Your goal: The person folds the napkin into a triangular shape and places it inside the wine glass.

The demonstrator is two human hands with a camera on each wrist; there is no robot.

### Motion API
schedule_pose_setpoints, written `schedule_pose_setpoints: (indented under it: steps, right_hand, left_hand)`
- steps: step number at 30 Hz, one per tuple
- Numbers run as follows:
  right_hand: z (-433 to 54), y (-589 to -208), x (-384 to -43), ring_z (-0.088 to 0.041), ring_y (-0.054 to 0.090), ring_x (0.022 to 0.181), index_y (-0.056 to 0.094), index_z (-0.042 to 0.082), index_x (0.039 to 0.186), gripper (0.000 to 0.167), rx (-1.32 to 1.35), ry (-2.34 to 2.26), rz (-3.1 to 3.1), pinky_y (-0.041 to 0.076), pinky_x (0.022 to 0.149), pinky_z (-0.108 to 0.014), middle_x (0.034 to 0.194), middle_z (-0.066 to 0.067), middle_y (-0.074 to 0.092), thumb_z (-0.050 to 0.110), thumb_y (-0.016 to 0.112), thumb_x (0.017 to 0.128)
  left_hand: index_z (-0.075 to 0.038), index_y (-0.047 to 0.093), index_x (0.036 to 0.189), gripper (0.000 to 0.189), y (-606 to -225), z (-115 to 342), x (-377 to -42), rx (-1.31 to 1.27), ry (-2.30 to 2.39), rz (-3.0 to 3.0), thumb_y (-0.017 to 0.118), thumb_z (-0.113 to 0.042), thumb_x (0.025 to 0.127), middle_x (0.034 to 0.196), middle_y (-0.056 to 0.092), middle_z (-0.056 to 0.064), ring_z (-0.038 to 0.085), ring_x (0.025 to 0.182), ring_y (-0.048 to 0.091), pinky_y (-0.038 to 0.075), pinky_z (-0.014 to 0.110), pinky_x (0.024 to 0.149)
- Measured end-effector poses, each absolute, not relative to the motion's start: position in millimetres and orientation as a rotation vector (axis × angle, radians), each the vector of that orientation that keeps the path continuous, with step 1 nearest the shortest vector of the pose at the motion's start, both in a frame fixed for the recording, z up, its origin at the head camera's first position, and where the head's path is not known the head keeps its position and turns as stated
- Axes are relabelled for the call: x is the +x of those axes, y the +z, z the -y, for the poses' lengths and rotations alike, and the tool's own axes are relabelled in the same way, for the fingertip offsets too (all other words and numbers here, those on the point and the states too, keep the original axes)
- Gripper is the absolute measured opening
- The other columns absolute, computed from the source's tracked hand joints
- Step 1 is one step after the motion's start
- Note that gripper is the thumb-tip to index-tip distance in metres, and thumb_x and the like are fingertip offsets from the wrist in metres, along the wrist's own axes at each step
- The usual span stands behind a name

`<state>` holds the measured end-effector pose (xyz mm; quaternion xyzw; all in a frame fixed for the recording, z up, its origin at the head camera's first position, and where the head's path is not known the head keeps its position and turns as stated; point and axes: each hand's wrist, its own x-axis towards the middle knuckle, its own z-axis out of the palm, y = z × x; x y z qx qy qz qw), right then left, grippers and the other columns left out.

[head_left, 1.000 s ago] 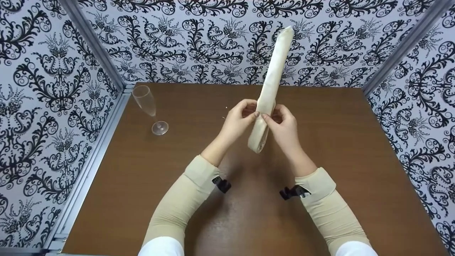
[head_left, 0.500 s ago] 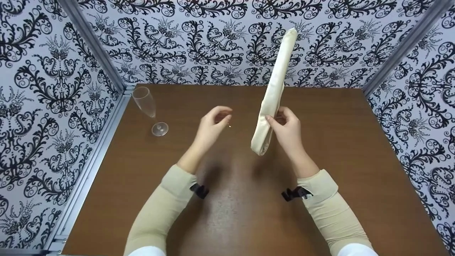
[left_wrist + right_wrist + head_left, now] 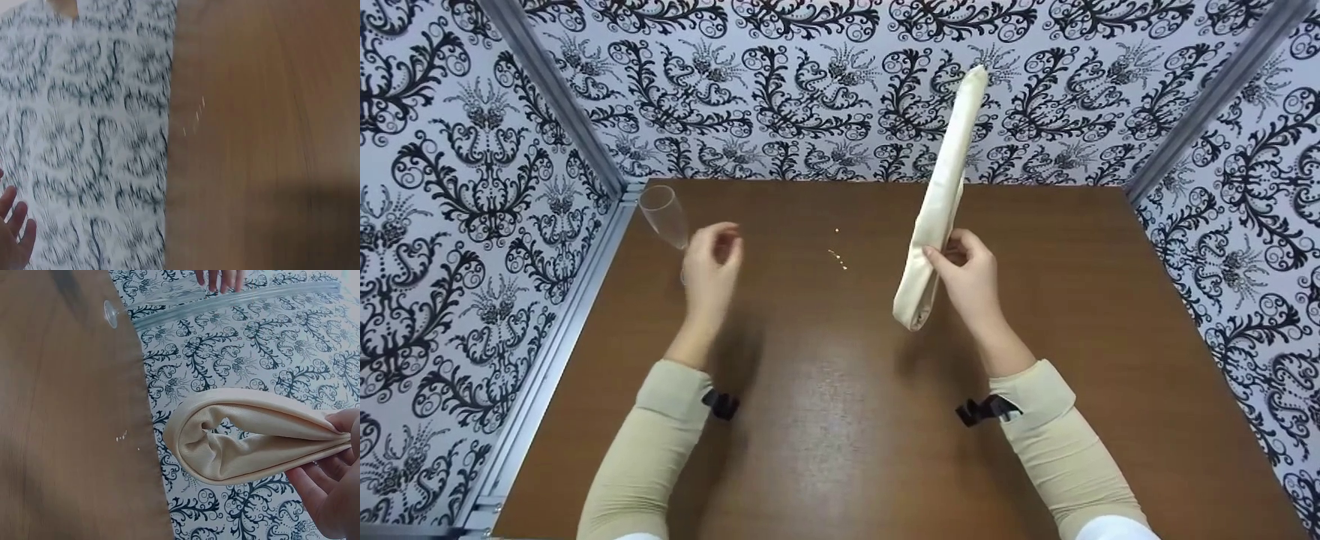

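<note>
A cream cloth napkin [image 3: 939, 199], folded into a long narrow strip, stands tall and slightly tilted above the table. My right hand [image 3: 969, 274] pinches it low down, thumb in front and fingers behind. The right wrist view looks into the looped lower end of the napkin [image 3: 188, 439], its layers curled inside. At the left, my left hand [image 3: 712, 262] holds nothing, its fingers loosely bent. It overlaps the stem and base of a clear champagne flute [image 3: 660, 214], whose bowl shows behind it. The flute's foot [image 3: 111, 314] appears in the right wrist view.
The brown table [image 3: 825, 405] has patterned walls behind it and at both sides. Several tiny gold specks [image 3: 838, 256] dot the table's middle. A metal rail [image 3: 551, 330] runs along the left edge.
My left hand has let go of the napkin and swung left, over to the flute. My right hand keeps its pinch and has drifted slightly right and down with the napkin.
</note>
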<state>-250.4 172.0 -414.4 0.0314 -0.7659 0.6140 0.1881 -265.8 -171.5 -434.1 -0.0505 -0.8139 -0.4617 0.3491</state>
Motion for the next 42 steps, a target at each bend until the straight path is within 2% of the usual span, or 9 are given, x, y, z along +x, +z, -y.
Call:
schedule_pose_setpoints:
  steps: [5, 9, 12, 19, 26, 33, 42]
  right_hand:
    - [-176.9, -418.5, -252.3, -0.015, 0.062, 0.076, 0.064, -0.007, 0.103, 0.027, 0.088, 1.712, 2.139, 0.051, 0.074, -0.025, 0.09, -0.015, 0.066, 0.007, 0.076, 0.084]
    - [-177.4, -420.1, -252.9, -0.016, 0.062, 0.077, 0.064, -0.008, 0.103, 0.026, 0.072, 1.712, 2.13, 0.051, 0.075, -0.025, 0.09, -0.016, 0.067, 0.006, 0.076, 0.084]
    - [-176.7, -421.7, -254.0, -0.016, 0.063, 0.078, 0.064, -0.008, 0.102, 0.025, 0.06, 1.721, 2.122, 0.052, 0.076, -0.025, 0.09, -0.016, 0.067, 0.005, 0.075, 0.084]
    - [-174.8, -423.2, -255.7, -0.018, 0.063, 0.079, 0.064, -0.008, 0.102, 0.024, 0.056, 1.728, 2.113, 0.052, 0.076, -0.026, 0.09, -0.016, 0.067, 0.004, 0.075, 0.083]
    - [-172.1, -424.7, -255.5, -0.019, 0.063, 0.08, 0.065, -0.007, 0.101, 0.024, 0.053, 1.748, 2.128, 0.053, 0.075, -0.025, 0.091, -0.016, 0.067, 0.005, 0.075, 0.084]
    - [-168.3, -422.1, -253.8, -0.022, 0.062, 0.082, 0.062, -0.011, 0.103, 0.025, 0.013, 1.739, 2.157, 0.051, 0.076, -0.023, 0.096, -0.025, 0.066, 0.001, 0.073, 0.084]
    - [-173.0, -427.4, -255.6, -0.018, 0.063, 0.082, 0.064, -0.007, 0.101, 0.024, 0.035, 1.769, 2.13, 0.052, 0.075, -0.024, 0.093, -0.017, 0.067, 0.007, 0.075, 0.084]
  left_hand:
    - [-0.001, 0.066, 0.108, 0.026, -440.3, 199.4, -269.9, 0.067, -1.063, 2.025, 0.073, -0.003, 0.083, 0.108, 0.062, 0.014, 0.029, 0.105, 0.052, 0.038, 0.037, 0.097]
    - [-0.005, 0.058, 0.124, 0.049, -440.2, 216.2, -278.5, 0.277, -1.126, 1.997, 0.078, -0.011, 0.081, 0.128, 0.05, 0.013, 0.024, 0.123, 0.042, 0.029, 0.027, 0.107]
    - [-0.007, 0.047, 0.136, 0.067, -439.5, 228.5, -291.1, 0.413, -1.172, 2.032, 0.081, -0.018, 0.079, 0.138, 0.043, 0.011, 0.021, 0.13, 0.037, 0.023, 0.021, 0.109]
    - [-0.002, 0.031, 0.146, 0.088, -443.6, 247.1, -316.4, 0.472, -1.28, 2.043, 0.083, -0.023, 0.078, 0.138, 0.042, 0.015, 0.022, 0.131, 0.038, 0.021, 0.018, 0.109]
    - [-0.002, 0.037, 0.142, 0.077, -449.7, 258.3, -328.2, 0.54, -1.4, 2.028, 0.08, -0.019, 0.081, 0.133, 0.047, 0.016, 0.025, 0.124, 0.046, 0.031, 0.02, 0.104]
    - [-0.004, 0.038, 0.14, 0.068, -450.9, 259.9, -332.3, 0.566, -1.483, 1.989, 0.076, -0.012, 0.085, 0.136, 0.046, 0.015, 0.023, 0.124, 0.048, 0.036, 0.022, 0.103]
    - [-0.001, 0.038, 0.136, 0.06, -450.9, 256.4, -333.6, 0.497, -1.518, 1.968, 0.072, -0.004, 0.087, 0.133, 0.045, 0.018, 0.027, 0.121, 0.048, 0.041, 0.026, 0.1]
